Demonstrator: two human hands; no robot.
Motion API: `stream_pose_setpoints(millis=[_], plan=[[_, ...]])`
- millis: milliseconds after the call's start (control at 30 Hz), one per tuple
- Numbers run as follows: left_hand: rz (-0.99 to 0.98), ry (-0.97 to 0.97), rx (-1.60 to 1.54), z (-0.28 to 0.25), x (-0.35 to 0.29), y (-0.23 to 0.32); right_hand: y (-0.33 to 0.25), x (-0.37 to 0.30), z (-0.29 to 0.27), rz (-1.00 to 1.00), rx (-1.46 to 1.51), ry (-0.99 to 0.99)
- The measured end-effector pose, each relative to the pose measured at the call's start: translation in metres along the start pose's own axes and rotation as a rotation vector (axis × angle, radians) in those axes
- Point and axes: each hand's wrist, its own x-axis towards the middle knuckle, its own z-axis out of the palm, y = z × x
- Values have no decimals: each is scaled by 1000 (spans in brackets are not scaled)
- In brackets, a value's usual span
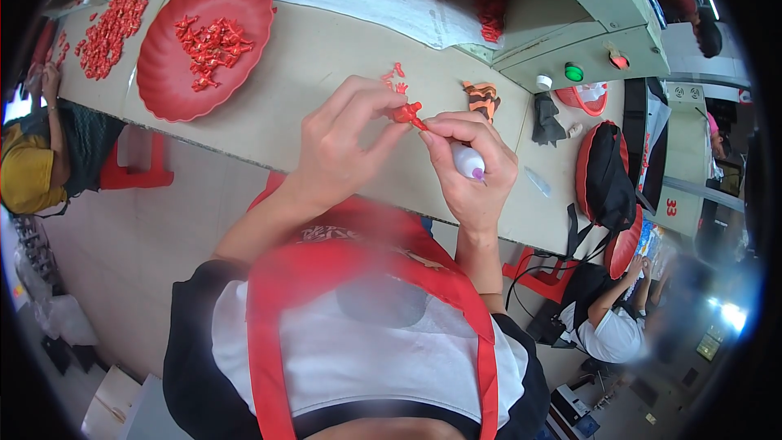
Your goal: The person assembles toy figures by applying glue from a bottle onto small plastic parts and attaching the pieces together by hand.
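Observation:
Over the near part of the table, my left hand [342, 134] pinches a small glossy red plastic figure [406, 112] between thumb and fingertips. My right hand [481, 167] meets it from the other side, its thumb and index fingertips at the figure's lower end. Tucked in that same hand is a small white squeeze bottle [467, 160] with a purple tip pointing down toward me. Just beyond the left fingertips lie a few loose red pieces [397, 72]. Fingers hide part of the figure, so its exact shape is unclear.
A red scalloped bowl [155, 85] holding red pieces stands left, beside a heap of similar pieces [114, 31]. More lie on white sheeting [358, 4] behind. An orange-brown striped item [482, 99], dark cloth [546, 120] and black bag [607, 175] are right. People sit on both sides.

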Motion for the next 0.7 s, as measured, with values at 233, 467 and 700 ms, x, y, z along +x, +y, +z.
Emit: stream_pose_setpoints(millis=[233, 467, 700], plan=[[-22, -19, 35, 4, -2, -1, 7, -4, -3, 285, 212, -50], [-183, -79, -44, 5, -4, -1, 12, -2, -6, 273, 217, -120], [-283, -117, -88, 4, -5, -1, 22, 3, -10, 357, 308, -184]])
